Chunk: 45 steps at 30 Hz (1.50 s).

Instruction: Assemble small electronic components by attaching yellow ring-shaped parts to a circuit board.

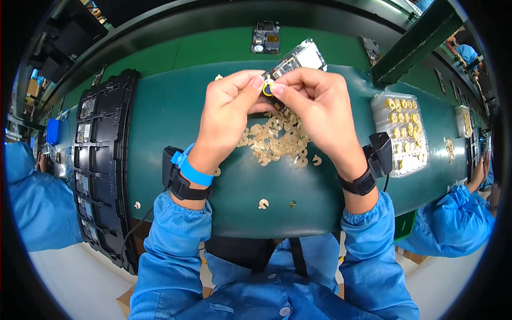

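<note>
Both hands meet over the far middle of the green mat, around one circuit board (296,58) tilted up to the right. My left hand (229,104) is closed on the board's near end, its thumb beside a small round part with a yellow rim (268,87). With thumb and forefinger, my right hand (320,104) pinches at that round part from the other side. The fingertips hide part of the board's lower end. Below the hands lies a loose heap of small beige ring-shaped pieces (277,140).
On the left stands a black compartment tray (121,128) with several boards in it. Clear plastic trays (381,109) of yellow round parts sit at right. Another board (265,37) lies on the green strip behind. A green post (416,42) rises far right. Co-workers' blue sleeves (453,221) flank the bench.
</note>
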{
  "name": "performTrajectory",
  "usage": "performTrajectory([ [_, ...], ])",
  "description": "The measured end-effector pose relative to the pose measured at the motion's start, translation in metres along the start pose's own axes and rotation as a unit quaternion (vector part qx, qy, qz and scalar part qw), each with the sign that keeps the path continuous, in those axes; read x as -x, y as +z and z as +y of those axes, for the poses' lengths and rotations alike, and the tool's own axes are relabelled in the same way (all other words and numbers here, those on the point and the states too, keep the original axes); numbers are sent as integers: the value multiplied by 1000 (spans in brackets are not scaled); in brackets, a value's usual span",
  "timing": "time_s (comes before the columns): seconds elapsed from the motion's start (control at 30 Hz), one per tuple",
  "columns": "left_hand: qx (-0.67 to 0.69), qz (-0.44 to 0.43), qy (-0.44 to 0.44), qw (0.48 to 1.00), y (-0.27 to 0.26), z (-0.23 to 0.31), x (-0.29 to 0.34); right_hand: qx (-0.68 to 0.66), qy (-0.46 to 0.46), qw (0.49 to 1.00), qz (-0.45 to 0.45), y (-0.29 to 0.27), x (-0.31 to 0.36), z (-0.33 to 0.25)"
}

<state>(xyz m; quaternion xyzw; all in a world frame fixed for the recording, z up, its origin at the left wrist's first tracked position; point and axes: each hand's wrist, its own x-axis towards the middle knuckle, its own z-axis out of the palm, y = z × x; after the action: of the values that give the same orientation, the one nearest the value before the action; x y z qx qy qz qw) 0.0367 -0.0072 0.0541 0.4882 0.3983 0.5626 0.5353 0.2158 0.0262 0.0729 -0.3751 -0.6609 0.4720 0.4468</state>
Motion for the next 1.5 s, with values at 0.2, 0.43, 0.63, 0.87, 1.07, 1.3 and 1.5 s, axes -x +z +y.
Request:
performTrajectory([
  [0.2,-8,-12,17,1000,0,1,-3,-16,-18,1000,12,0,-4,3],
  [0.43,13,-17,22,1000,3,2,-4,-65,-5,996,56,6,-4,1],
  [0.63,29,-12,22,999,3,-3,-6,-47,-22,997,61,5,-6,8],
  [0.87,53,-16,33,998,6,-2,-7,-1,-47,996,81,8,-5,6],
  [1.07,73,-18,41,996,8,-2,-4,31,-71,992,96,8,-3,6],
  [1.3,23,0,42,999,12,3,-3,56,-110,987,102,9,-3,6],
  [1.5,39,13,63,997,13,0,-6,113,-164,974,109,7,-4,9],
])
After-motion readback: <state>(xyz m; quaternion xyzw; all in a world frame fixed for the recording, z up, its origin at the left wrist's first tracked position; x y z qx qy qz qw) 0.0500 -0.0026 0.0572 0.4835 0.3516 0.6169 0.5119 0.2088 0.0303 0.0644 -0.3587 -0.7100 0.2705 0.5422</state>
